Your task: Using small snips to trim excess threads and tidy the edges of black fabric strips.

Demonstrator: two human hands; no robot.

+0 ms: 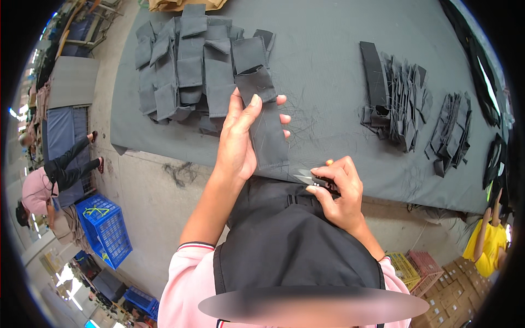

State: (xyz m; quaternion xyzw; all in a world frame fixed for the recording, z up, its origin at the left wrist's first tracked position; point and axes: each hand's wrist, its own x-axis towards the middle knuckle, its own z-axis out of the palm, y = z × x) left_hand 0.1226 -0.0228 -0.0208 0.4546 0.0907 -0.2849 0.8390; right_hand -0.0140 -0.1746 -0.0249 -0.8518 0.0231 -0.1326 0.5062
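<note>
My left hand [240, 128] grips a dark grey sewn fabric strip [269, 139], thumb on top and fingertips showing past its right side. The strip has a folded flap at its far end and hangs toward the table's near edge. In my right hand [342, 191] is a small pair of black-handled thread snips [322, 183], the pale blades pointing left toward the strip's lower corner, a little apart from it. Just beyond my left hand lies a heap of similar grey strips [188, 68], stacked in overlapping rows. Loose dark thread ends [309, 117] are scattered on the cloth beside the strip.
Two bundles of strips, a larger one [402, 104] and a smaller one [453, 128], lie on the right of the grey-covered table [322, 33]. A blue crate [104, 229] stands on the floor at left. One person in pink [41, 188] and another in yellow [486, 240] are nearby.
</note>
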